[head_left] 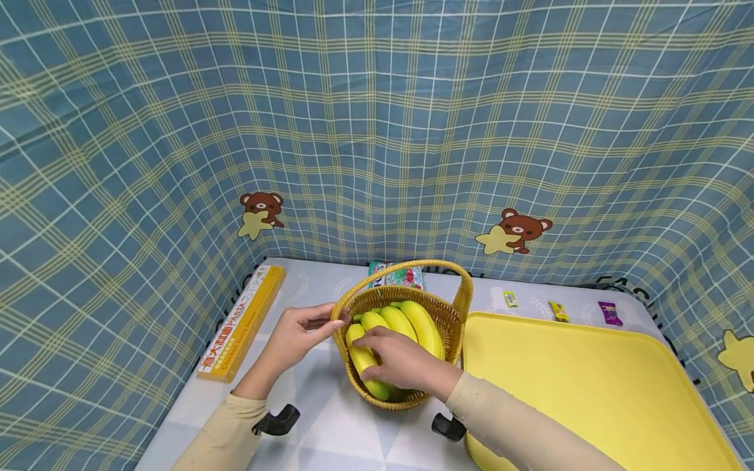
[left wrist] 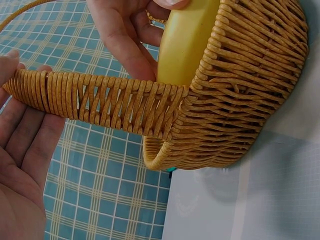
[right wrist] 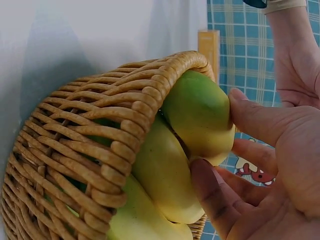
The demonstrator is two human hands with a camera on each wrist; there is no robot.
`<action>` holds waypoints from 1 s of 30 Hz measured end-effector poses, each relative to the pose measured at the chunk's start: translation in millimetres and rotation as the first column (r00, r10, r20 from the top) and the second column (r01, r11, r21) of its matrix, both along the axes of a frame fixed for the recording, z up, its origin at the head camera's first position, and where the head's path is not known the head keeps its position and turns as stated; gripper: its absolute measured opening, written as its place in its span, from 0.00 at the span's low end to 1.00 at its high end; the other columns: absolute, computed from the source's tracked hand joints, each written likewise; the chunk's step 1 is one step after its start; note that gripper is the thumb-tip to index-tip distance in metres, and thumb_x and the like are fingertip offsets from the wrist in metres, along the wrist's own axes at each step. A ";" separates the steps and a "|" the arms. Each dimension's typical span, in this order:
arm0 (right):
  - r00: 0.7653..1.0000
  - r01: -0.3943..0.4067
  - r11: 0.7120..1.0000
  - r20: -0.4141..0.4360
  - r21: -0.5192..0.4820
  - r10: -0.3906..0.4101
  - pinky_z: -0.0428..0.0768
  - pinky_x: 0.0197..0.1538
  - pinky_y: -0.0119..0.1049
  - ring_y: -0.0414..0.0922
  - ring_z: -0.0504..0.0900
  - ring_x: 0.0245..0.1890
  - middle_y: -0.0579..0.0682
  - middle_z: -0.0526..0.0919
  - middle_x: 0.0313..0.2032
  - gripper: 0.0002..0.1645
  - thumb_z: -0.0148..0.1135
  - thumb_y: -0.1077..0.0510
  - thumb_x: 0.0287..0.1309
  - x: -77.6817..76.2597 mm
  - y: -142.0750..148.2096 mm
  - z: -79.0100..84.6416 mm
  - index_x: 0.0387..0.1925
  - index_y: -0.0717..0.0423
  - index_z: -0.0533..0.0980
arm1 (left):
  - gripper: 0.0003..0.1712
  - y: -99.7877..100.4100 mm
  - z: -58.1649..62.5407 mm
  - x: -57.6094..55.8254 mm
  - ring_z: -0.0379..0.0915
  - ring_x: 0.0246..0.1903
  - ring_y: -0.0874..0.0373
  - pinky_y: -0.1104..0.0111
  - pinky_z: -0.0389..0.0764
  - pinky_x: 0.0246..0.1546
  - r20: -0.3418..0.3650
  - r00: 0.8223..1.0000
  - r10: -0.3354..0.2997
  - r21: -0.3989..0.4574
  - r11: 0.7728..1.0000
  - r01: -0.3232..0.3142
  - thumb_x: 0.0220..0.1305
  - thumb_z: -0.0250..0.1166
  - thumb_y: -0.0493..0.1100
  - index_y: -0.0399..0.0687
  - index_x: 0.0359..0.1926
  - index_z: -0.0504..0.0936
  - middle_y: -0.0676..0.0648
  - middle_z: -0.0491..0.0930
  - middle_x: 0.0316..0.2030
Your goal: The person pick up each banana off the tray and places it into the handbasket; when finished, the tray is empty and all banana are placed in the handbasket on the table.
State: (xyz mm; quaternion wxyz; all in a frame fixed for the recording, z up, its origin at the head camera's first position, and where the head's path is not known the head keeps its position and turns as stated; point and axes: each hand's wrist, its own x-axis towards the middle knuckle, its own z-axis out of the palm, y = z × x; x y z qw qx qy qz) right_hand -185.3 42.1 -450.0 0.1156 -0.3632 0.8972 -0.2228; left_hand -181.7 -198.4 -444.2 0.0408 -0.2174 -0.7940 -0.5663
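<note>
A woven wicker basket [head_left: 397, 405] with a tall arched handle [left wrist: 115, 100] stands on the table, holding a bunch of yellow bananas [head_left: 421, 320]. Their ends look greenish in the right wrist view. My left hand [head_left: 297, 333] pinches the left side of the handle between thumb and fingers [left wrist: 35, 135]. Reaching into the basket from the right, my right hand [head_left: 400, 360] has its thumb and fingers around the leftmost banana [right wrist: 200, 112]. That banana lies inside the rim, against the basket's left wall.
A yellow tray [head_left: 577, 386] lies right beside the basket. Small wrapped candies [head_left: 559, 311] are behind it. A pasta box [head_left: 241, 327] lies at the left, and a colourful packet [head_left: 412, 278] sits behind the basket. A plaid curtain [head_left: 377, 131] surrounds the table.
</note>
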 end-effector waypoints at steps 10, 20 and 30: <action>0.999 0.004 1.000 0.039 -0.018 -0.004 0.78 0.63 0.39 0.43 0.76 0.62 0.49 0.76 0.64 0.31 0.71 0.48 0.64 0.7 5.7 -1.1 0.66 0.47 0.76 | 0.18 -0.6 -1.7 -1.6 0.86 0.46 0.58 0.65 0.86 0.48 -0.002 1.000 -0.001 0.007 1.000 0.001 0.69 0.69 0.40 0.41 0.57 0.86 0.48 0.89 0.45; 0.999 0.021 0.997 0.041 -0.078 -0.018 0.81 0.50 0.35 0.39 0.80 0.49 0.47 0.78 0.61 0.29 0.70 0.50 0.64 5.7 20.1 -0.8 0.65 0.46 0.77 | 0.17 -1.2 -0.4 -1.8 0.86 0.47 0.58 0.65 0.86 0.48 -0.008 1.000 -0.001 0.011 1.000 0.001 0.69 0.69 0.40 0.44 0.57 0.86 0.48 0.89 0.45; 0.997 0.081 0.986 -0.006 -0.143 -0.083 0.83 0.47 0.39 0.42 0.82 0.48 0.46 0.79 0.58 0.25 0.66 0.51 0.68 18.4 62.1 -2.3 0.64 0.49 0.78 | 0.18 -2.5 -7.3 1.3 0.85 0.48 0.58 0.67 0.86 0.48 0.014 1.000 0.021 0.015 1.000 -0.021 0.69 0.69 0.42 0.41 0.58 0.85 0.46 0.88 0.48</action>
